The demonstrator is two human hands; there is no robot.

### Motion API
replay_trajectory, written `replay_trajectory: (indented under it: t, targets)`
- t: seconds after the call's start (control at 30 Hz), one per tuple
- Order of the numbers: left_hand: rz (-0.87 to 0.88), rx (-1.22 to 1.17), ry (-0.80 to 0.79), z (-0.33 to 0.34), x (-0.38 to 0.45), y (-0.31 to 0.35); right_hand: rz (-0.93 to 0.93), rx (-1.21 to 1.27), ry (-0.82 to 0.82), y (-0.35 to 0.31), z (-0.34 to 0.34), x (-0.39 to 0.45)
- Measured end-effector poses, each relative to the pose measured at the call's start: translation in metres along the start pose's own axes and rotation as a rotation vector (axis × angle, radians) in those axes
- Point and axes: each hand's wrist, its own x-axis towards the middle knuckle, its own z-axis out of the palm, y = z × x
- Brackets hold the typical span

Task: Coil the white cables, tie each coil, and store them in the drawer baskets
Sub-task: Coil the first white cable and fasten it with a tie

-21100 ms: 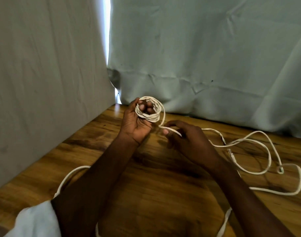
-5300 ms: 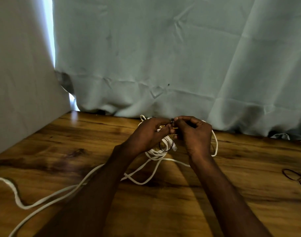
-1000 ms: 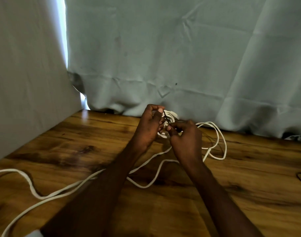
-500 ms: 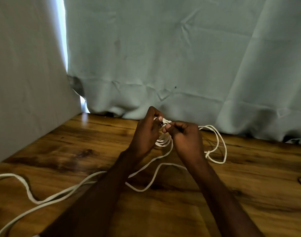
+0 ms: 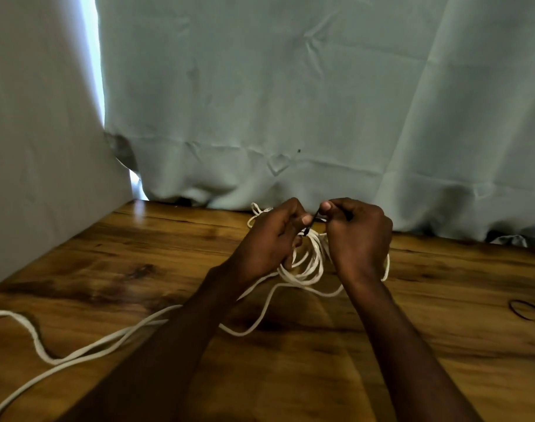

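A coil of white cable (image 5: 312, 263) hangs between my two hands above the wooden table (image 5: 168, 257), near the curtain. My left hand (image 5: 269, 239) grips the coil's left side with the fingers curled. My right hand (image 5: 359, 236) pinches a thin black tie (image 5: 314, 220) that runs down to the top of the coil, and the left thumb touches it too. Part of the coil is hidden behind my right hand. A loose length of white cable (image 5: 86, 348) trails from the coil across the table to the lower left edge.
Several thin black ties (image 5: 527, 310) lie on the table at the right edge. A pale curtain (image 5: 290, 102) hangs along the back of the table and a grey cloth wall (image 5: 41, 132) closes the left side. No drawer or basket is in view.
Over the last second both hands have come level and pulled slightly apart, stretching the black tie at the top of the coil. The coil now hangs lower between them.
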Motion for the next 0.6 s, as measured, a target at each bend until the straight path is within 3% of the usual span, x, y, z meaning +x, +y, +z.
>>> replay_trajectory:
  t: [0.13,0.37,0.6]
  targets:
    - [-0.056,-0.058,-0.064,0.006,0.001,0.006,0.179,0.02,-0.097,0.008,-0.006,0.008]
    - [-0.099,-0.243,-0.128,-0.001,-0.002,0.02,0.542,0.283,-0.394,0.009,-0.011,0.016]
    - [0.089,-0.034,0.13,0.005,-0.005,0.024,0.543,0.326,-0.427,0.007,-0.007,0.015]
